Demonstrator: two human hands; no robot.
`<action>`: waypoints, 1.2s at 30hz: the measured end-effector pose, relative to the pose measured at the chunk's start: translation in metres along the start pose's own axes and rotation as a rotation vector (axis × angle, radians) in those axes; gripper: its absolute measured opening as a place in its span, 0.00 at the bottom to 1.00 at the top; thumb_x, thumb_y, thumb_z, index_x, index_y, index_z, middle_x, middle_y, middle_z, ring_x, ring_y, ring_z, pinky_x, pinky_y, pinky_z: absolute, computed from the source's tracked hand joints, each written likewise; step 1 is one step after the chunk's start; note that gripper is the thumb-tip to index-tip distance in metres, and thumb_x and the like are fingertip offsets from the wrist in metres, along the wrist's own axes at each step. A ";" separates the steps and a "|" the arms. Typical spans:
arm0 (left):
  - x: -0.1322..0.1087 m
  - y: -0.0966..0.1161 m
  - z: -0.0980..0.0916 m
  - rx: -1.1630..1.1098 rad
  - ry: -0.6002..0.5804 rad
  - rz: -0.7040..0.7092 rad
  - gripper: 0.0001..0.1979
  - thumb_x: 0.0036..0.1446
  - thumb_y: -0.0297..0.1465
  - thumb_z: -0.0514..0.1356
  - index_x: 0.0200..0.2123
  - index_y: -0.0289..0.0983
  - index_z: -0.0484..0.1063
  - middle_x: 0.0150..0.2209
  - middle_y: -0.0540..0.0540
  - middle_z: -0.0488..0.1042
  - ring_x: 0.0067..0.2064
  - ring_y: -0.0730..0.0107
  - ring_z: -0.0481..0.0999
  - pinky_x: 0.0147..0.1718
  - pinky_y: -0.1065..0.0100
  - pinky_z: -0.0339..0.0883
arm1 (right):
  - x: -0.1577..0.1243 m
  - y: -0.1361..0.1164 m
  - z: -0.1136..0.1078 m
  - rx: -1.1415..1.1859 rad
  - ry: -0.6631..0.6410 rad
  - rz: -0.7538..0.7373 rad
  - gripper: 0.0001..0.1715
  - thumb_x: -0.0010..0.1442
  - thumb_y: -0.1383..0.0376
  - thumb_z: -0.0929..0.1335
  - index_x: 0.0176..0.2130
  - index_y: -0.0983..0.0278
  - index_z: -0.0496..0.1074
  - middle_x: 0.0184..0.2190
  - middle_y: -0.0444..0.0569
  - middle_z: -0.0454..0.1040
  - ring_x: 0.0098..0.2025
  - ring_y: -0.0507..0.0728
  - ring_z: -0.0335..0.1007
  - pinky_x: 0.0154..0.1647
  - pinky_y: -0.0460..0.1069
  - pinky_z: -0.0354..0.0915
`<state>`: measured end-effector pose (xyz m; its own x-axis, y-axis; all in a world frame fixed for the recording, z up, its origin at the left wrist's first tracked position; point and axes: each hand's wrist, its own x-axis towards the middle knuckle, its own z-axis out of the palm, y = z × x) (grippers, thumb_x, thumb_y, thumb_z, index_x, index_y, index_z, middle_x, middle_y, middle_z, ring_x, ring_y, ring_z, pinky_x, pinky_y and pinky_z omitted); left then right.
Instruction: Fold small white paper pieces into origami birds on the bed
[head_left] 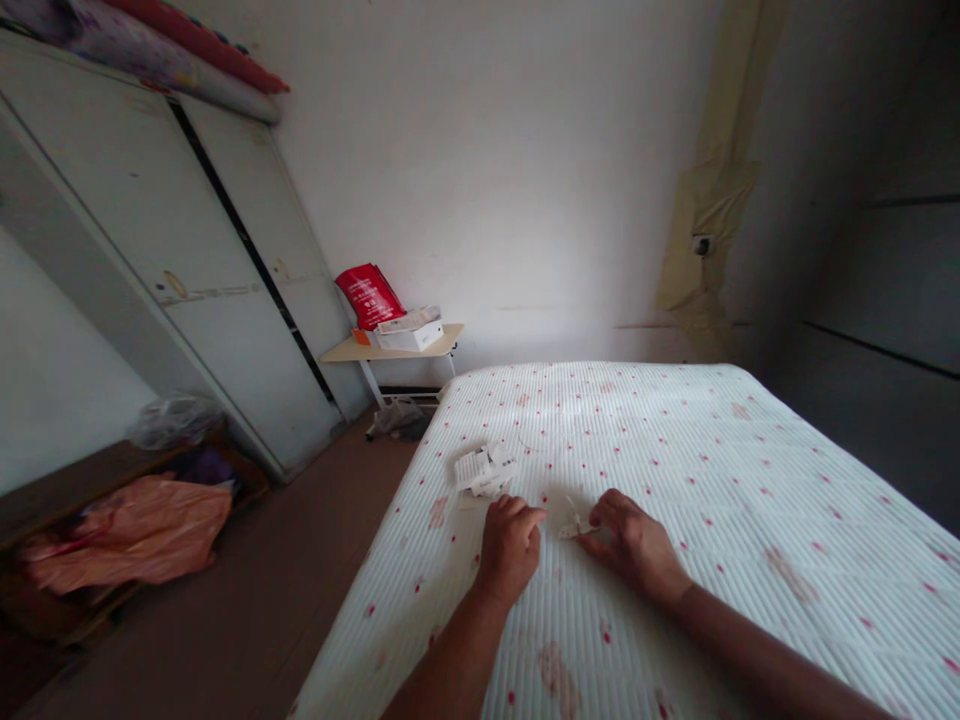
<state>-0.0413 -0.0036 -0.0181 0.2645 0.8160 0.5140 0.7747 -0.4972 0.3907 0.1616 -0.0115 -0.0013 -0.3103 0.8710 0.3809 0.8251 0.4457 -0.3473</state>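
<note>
Over the quilted bed cover, my right hand (637, 548) pinches a small pale tag (571, 531) between thumb and fingers. A thin white strip or string (574, 508) rises from the tag. My left hand (511, 545) is a short way to the left, its fingers curled and closed; whatever they hold, if anything, is too small to make out. Just beyond that hand lies a loose pile of white printed paper tags (486, 470). A fine thread seems to curve across the cover near the pile.
The bed (600, 400) has a white ribbed cover with red dots. Behind it on the left, a small table (349, 350) bears a red bag (370, 295) and a white box (411, 336). A wardrobe (225, 260) stands left, near an orange plastic bag (142, 530).
</note>
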 end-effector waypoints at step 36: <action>-0.001 -0.002 0.001 -0.007 0.001 0.022 0.14 0.50 0.19 0.53 0.34 0.38 0.75 0.28 0.47 0.70 0.36 0.66 0.66 0.36 0.65 0.59 | 0.012 -0.013 0.014 -0.153 0.060 0.098 0.12 0.56 0.64 0.64 0.25 0.64 0.71 0.27 0.46 0.71 0.29 0.52 0.67 0.32 0.46 0.53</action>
<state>-0.0422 -0.0035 -0.0204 0.2813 0.8045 0.5231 0.7646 -0.5173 0.3845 0.1408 -0.0037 -0.0039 -0.1998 0.8929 0.4035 0.9136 0.3186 -0.2526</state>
